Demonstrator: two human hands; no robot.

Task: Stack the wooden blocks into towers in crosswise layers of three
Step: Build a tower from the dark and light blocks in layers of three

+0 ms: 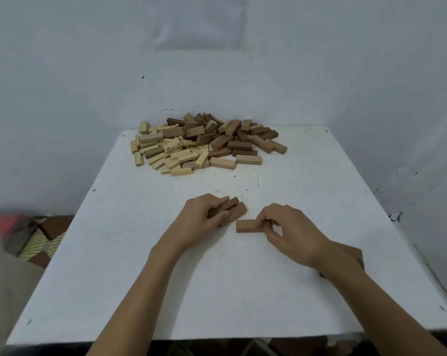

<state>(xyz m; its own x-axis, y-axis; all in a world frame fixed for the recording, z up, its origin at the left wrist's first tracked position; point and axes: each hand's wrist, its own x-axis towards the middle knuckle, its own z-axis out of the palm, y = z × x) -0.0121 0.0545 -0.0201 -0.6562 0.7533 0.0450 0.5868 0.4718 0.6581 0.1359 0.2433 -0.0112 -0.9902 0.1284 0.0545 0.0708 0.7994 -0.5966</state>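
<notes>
A heap of loose wooden blocks [204, 143], pale ones to the left and brown ones to the right, lies at the far end of the white table [140, 278]. Near the table's middle, my left hand [204, 217] grips two brown blocks [234, 210] lying side by side at a slant. Just to their right, my right hand [291, 229] pinches the right end of a single brown block [246, 225] that lies flat and crosswise on the table.
A brown flat piece [353, 253] shows behind my right forearm near the table's right edge. A white wall stands right behind the heap. Left of the table, on the floor, are a red thing [6, 222] and patterned items [45, 242].
</notes>
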